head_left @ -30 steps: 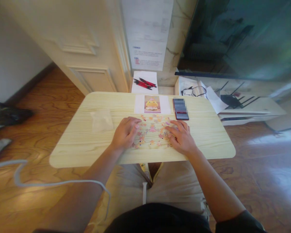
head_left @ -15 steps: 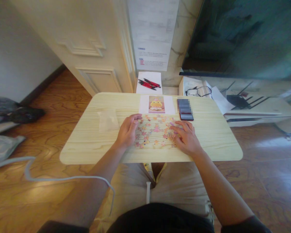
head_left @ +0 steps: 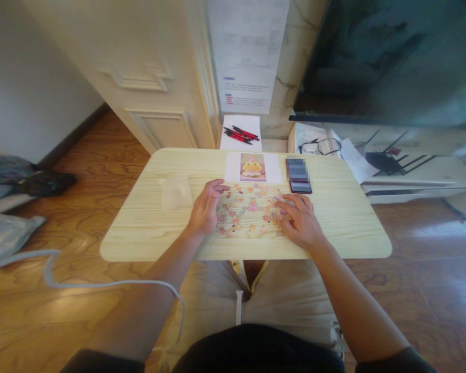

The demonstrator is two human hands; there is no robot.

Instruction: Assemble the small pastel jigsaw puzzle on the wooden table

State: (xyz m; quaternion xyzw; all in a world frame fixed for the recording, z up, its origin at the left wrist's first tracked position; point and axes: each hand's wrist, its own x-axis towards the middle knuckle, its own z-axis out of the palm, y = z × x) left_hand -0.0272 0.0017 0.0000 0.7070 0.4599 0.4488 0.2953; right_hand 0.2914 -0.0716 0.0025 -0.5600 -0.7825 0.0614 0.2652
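Observation:
Small orange, pink and yellow pieces, which look like jigsaw pieces [head_left: 252,206], lie scattered on the pale wooden table [head_left: 140,233]. At their left edge rests my left hand [head_left: 206,210], turned on its side with fingers stretched out and nothing in it. My right hand [head_left: 302,220] lies palm down at their right side. Its fingers are spread, and the tips touch or hover over a few pieces; I cannot tell which. Just beyond the pieces, a printed picture [head_left: 253,167] of a yellow cartoon figure lies on white paper.
A dark phone [head_left: 299,176] lies right of the picture. On the left is a translucent bag [head_left: 176,192]. Red and black pens [head_left: 241,134] rest on white paper behind the table. A white cable [head_left: 112,283] crosses my left forearm. A large screen [head_left: 392,62] stands back right.
The whole scene has shifted slightly to the right in view. Both hands keep nearly the same place and pose beside the pieces.

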